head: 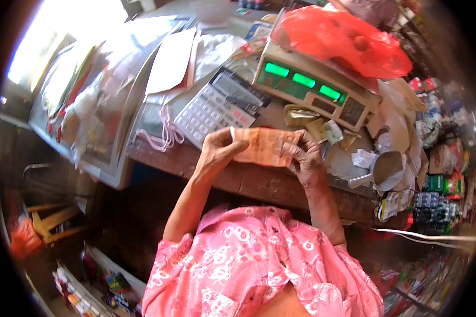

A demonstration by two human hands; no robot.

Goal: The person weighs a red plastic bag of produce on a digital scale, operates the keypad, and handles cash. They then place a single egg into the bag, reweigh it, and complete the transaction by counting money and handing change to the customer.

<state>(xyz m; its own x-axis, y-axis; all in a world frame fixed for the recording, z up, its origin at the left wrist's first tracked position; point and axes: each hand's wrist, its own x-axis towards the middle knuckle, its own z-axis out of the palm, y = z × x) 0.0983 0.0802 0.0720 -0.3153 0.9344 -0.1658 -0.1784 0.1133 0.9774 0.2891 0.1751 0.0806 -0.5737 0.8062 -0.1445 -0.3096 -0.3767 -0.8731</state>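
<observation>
An orange banknote (263,144) is stretched flat between my two hands, above the front edge of a wooden counter (258,186). My left hand (224,147) pinches its left end, thumb on top. At the other end, my right hand (306,152) grips it between thumb and fingers. Just beyond the note lies a large desk calculator (218,106) with grey-white keys. A digital weighing scale (319,89) with three lit green displays stands behind, and a red plastic bag (345,41) rests on its top. Folded banknotes (299,115) lie in front of the scale.
A metal scoop (386,170) lies at the counter's right, near crumpled white paper (363,158). A pink cord (164,132) lies left of the calculator. Further left stands a glass-sided case (119,158) with plastic bags. White cables (428,237) run at right, below packed goods (436,206).
</observation>
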